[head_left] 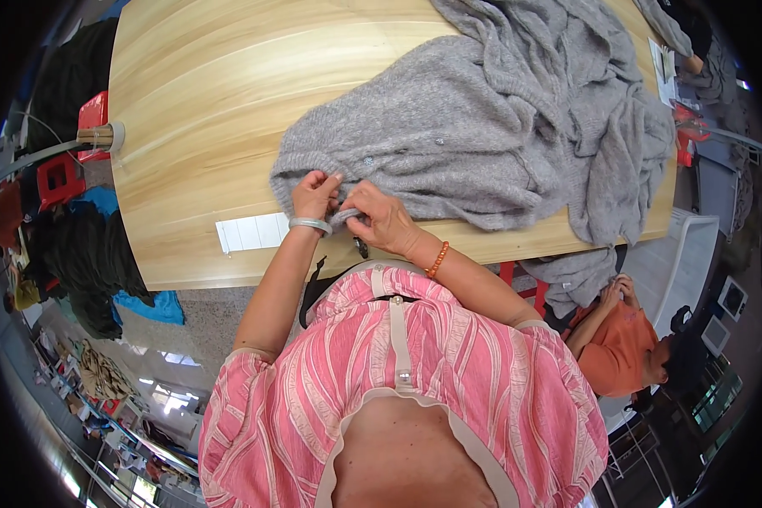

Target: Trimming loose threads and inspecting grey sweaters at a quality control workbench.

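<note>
A grey knit garment (415, 127) with small shiny buttons is spread on the wooden table, its near-left edge under my hands. My left hand (315, 195), with a pale bangle at the wrist, is closed with thumb and fingers pinching the ribbed edge. Just to its right, my right hand (383, 218) curls round a narrow grey strip of the same knit, an orange bead bracelet on that wrist. The fingertips of both hands nearly meet. Below my right hand shows a small dark object (361, 246), too small to make out.
A white paper strip (252, 234) lies by the near edge of the wooden table (195, 127). More grey knitwear (601, 110) is heaped at right. At lower right, a person in orange (618, 351) handles grey knit. Red stools (59, 179) and dark clothes (89, 254) stand left.
</note>
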Available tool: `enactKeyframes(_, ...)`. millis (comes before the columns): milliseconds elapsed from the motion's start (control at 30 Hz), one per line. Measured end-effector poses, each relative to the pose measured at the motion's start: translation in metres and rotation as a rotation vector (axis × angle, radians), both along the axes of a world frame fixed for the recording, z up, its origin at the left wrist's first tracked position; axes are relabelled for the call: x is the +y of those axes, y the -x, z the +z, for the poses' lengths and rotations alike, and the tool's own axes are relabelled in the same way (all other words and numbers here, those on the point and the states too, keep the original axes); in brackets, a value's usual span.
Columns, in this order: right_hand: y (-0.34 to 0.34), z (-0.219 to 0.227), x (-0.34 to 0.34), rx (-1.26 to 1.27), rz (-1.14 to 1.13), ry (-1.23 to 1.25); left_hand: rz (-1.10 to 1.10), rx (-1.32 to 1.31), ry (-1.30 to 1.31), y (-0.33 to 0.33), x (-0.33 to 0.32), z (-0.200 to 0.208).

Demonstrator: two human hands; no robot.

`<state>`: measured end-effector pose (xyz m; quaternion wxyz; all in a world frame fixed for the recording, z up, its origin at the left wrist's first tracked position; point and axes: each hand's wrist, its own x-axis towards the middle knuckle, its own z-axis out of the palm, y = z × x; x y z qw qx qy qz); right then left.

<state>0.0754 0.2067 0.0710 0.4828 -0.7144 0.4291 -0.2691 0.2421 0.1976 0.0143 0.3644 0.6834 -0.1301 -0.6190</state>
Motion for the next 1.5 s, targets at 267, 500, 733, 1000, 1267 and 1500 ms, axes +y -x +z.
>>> enactKeyframes(267,-0.007,-0.022,0.002,0.000,-0.164,0.077,-0.309,-0.050,0.113,-0.009,0.004,0.001)
enactKeyframes(500,-0.011,-0.016,-0.001,0.010,-0.204,0.055,-0.019,0.387,0.134,-0.015,0.022,0.007)
enactKeyframes(733,-0.009,-0.022,-0.002,0.125,-0.138,0.073,0.005,0.405,0.051,-0.018,0.015,-0.007)
enactKeyframes(1000,-0.010,-0.028,-0.005,0.094,-0.087,0.004,-0.081,0.407,0.025,-0.024,0.012,0.002)
enactKeyframes(1267,-0.009,-0.024,-0.015,0.172,-0.044,-0.011,-0.248,0.375,0.160,-0.022,0.021,0.021)
enactKeyframes(1500,-0.010,-0.034,-0.011,0.138,-0.049,0.075,-0.289,0.044,0.496,-0.016,0.038,0.018)
